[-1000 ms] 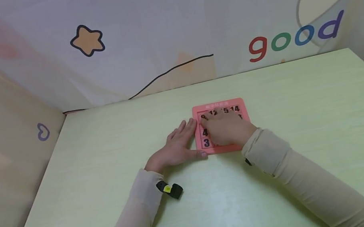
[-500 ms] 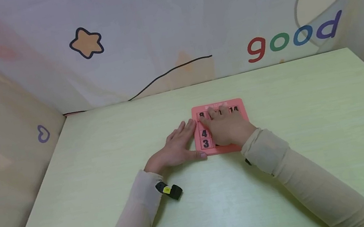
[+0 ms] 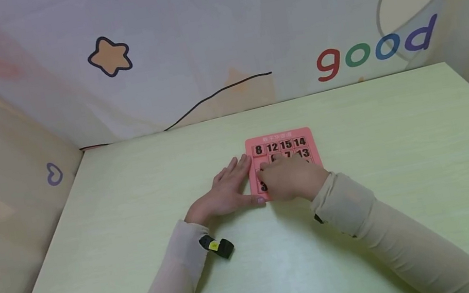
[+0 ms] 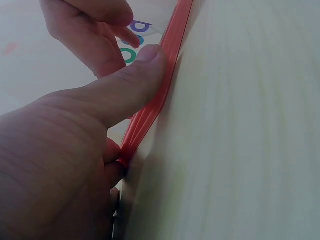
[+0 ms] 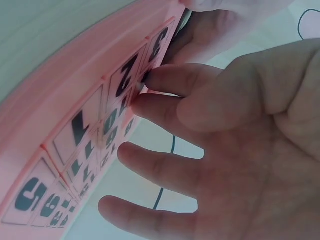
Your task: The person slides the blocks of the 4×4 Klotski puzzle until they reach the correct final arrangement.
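A pink sliding number puzzle (image 3: 277,137) lies flat on the table, black digits on its square tiles. My left hand (image 3: 222,197) rests against its left side, fingers straight and spread, thumb on the near edge; the left wrist view shows the thumb (image 4: 132,82) along the pink rim (image 4: 150,112). Over the tiles is my right hand (image 3: 293,176), its index and middle fingertips touching tiles in the left columns. In the right wrist view its other fingers (image 5: 160,165) stay extended above the board. A tile-free slot shows below the 8 tile (image 3: 258,150). Several tiles are hidden beneath the right hand.
The pale green table (image 3: 151,182) stretches around the puzzle. A printed cloth wall (image 3: 197,43) rises along its back and sides. A black strap (image 3: 218,246) with a yellow label sits at the left wrist.
My right fingertips have moved from the upper rows toward the near left of the board, uncovering the top row. The left hand stays against the puzzle's edge.
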`<action>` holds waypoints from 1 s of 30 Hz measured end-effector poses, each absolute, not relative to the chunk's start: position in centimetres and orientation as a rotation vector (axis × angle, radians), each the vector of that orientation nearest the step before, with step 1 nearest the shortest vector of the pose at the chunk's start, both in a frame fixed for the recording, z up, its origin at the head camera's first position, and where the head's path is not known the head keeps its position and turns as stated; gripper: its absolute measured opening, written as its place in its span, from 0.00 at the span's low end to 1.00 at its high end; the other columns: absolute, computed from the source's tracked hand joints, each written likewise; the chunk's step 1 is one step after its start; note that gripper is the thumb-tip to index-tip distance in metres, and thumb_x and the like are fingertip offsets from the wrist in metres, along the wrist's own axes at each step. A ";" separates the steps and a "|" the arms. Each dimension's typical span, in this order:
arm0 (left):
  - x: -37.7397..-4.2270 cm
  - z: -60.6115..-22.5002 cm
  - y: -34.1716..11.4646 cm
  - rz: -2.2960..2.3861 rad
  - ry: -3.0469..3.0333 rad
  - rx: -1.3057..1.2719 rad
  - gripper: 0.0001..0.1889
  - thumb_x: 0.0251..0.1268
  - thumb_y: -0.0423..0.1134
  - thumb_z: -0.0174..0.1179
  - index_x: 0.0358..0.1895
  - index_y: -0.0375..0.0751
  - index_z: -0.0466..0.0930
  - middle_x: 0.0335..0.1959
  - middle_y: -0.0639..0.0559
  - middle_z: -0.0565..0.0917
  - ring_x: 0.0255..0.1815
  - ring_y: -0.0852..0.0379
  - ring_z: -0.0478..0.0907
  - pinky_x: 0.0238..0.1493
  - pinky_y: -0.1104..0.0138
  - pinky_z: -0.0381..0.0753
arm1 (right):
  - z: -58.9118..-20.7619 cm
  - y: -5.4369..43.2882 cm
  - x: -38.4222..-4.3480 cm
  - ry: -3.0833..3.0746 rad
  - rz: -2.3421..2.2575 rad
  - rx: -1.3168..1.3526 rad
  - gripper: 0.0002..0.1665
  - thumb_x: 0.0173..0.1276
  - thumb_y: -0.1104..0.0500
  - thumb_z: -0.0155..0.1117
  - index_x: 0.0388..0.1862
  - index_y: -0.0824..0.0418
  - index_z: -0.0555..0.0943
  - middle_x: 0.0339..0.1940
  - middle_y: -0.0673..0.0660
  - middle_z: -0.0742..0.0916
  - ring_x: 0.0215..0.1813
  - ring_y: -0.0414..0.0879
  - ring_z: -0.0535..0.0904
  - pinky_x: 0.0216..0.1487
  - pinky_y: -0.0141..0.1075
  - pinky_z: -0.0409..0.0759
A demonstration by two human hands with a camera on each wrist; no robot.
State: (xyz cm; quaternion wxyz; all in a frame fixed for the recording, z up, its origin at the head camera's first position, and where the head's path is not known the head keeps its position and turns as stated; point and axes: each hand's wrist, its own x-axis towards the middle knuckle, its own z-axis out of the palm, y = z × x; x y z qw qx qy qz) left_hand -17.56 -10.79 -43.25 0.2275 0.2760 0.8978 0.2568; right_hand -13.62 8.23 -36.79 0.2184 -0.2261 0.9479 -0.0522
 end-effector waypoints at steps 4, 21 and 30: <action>-17.5 -43.2 -10.8 0.703 2.474 0.760 0.58 0.61 0.65 0.66 0.83 0.56 0.34 0.82 0.64 0.34 0.80 0.63 0.23 0.77 0.57 0.27 | -36.6 8.2 -13.4 2.627 -0.149 -0.645 0.25 0.76 0.59 0.58 0.69 0.65 0.77 0.71 0.65 0.76 0.75 0.66 0.63 0.69 0.65 0.63; -17.5 -43.0 -10.8 0.710 2.472 0.782 0.57 0.62 0.65 0.65 0.83 0.54 0.35 0.82 0.63 0.34 0.80 0.61 0.23 0.77 0.56 0.28 | -36.9 8.3 -13.7 2.666 -0.146 -0.619 0.32 0.78 0.53 0.56 0.76 0.64 0.68 0.75 0.64 0.70 0.76 0.66 0.61 0.69 0.63 0.63; -17.5 -43.1 -10.9 0.697 2.475 0.799 0.58 0.61 0.64 0.66 0.83 0.53 0.35 0.83 0.62 0.35 0.81 0.61 0.23 0.77 0.57 0.28 | -37.5 8.6 -14.2 2.667 -0.144 -0.552 0.32 0.81 0.54 0.47 0.80 0.60 0.61 0.82 0.62 0.56 0.79 0.69 0.49 0.71 0.68 0.55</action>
